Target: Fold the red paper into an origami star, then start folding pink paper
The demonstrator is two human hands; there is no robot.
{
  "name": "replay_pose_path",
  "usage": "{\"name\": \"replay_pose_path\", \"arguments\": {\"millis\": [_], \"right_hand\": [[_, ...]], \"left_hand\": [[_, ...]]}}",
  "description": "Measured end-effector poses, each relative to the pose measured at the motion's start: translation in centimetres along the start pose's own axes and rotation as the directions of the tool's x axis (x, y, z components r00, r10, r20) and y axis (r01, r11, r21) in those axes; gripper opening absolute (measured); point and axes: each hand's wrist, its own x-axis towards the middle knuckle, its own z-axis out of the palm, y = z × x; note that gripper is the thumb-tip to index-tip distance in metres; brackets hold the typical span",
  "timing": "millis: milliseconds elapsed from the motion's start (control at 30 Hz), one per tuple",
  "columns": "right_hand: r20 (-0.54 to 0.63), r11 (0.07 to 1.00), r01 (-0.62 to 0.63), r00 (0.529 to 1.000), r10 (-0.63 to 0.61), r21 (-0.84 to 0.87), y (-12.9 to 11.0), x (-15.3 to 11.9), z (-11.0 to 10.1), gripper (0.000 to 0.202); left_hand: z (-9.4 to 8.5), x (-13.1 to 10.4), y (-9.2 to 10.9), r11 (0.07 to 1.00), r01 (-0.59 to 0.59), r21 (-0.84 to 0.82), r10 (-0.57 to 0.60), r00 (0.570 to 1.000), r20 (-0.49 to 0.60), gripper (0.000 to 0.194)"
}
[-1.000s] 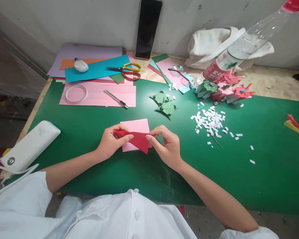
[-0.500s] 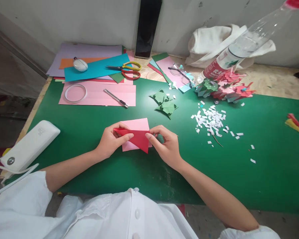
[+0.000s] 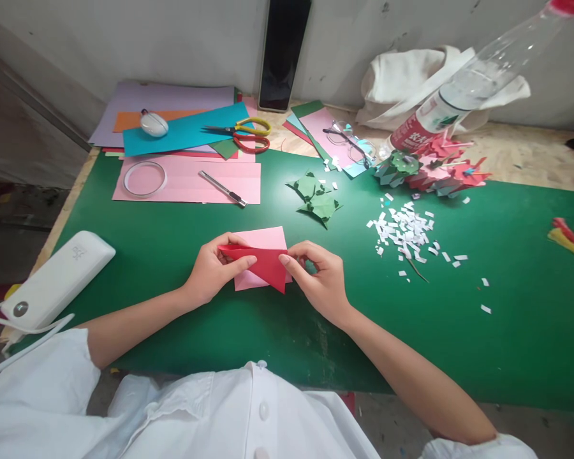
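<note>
A folded piece of red paper point(image 3: 268, 264), shaped like a triangle with one corner pointing down, is held between both hands. My left hand point(image 3: 215, 266) pinches its left end, thumb in front and fingers behind. At the upper right corner, my right hand point(image 3: 319, 275) grips the paper between thumb and fingertips. Behind and below the red paper shows a pink paper square point(image 3: 263, 237), partly covered by it. Two green folded-paper pieces point(image 3: 319, 207) lie on the table just beyond my hands.
Scissors point(image 3: 243, 132), a computer mouse point(image 3: 154, 123) and coloured sheets sit at the back left. A cutter knife point(image 3: 222, 188) rests on pink paper. Paper scraps point(image 3: 404, 226), a bottle point(image 3: 440, 115) and glasses point(image 3: 349, 141) are to the right; a power bank point(image 3: 60, 277) stands left.
Both hands keep their grip on the red paper. Its lower corner has shifted very slightly; everything else stays where it was.
</note>
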Motion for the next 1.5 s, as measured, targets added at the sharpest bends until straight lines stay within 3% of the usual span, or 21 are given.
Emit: {"name": "replay_pose_path", "arguments": {"millis": [167,333,500,600,767,933,1000,1200,1500], "right_hand": [[0.006,1.0,-0.013,1.0,0.013,-0.005,-0.1,0.0,-0.1,0.019],[0.047,1.0,0.002,0.999,-0.001,-0.017,-0.1,0.1,-0.2,0.019],[0.125,0.998,0.047,0.991,-0.041,-0.046,0.3,0.2,-0.4,0.021],[0.185,0.99,0.113,0.978,-0.097,-0.079,0.5,0.2,-0.4,0.021],[0.221,0.972,0.21,0.958,-0.182,-0.11,0.6,-0.1,0.0,0.017],[0.13,0.957,0.247,0.965,-0.228,-0.155,0.6,-0.3,0.2,0.005],[0.093,0.949,0.254,0.966,-0.24,-0.189,0.5,-0.2,0.2,0.011],[0.114,0.957,0.189,0.979,-0.167,-0.221,0.4,-0.3,0.1,0.024],[0.111,0.936,0.235,0.971,-0.213,-0.26,0.9,-0.6,0.4,0.008]], "left_hand": [[-0.1,-0.2,-0.3,1.0,0.006,-0.015,-0.005,1.0,0.021,0.042],[-1.0,-0.1,-0.2,1.0,-0.009,-0.023,0.013,0.982,0.188,0.036],[-1.6,0.4,0.8,0.992,-0.004,0.127,-0.035,0.953,0.302,0.036],[-1.4,0.3,1.4,0.96,-0.024,0.28,-0.066,0.949,0.307,0.036],[-0.7,-0.6,1.3,0.893,-0.125,0.433,-0.006,0.957,0.289,0.028],[-0.3,-0.9,0.7,0.923,-0.072,0.378,-0.005,0.98,0.197,0.026],[-0.3,-0.9,0.5,0.937,-0.059,0.344,0.002,0.987,0.163,0.025],[-0.3,-0.9,0.2,0.94,-0.032,0.339,-0.002,0.995,0.101,0.028],[-0.1,-1.0,0.4,0.943,-0.027,0.333,-0.008,0.995,0.104,0.024]]}}
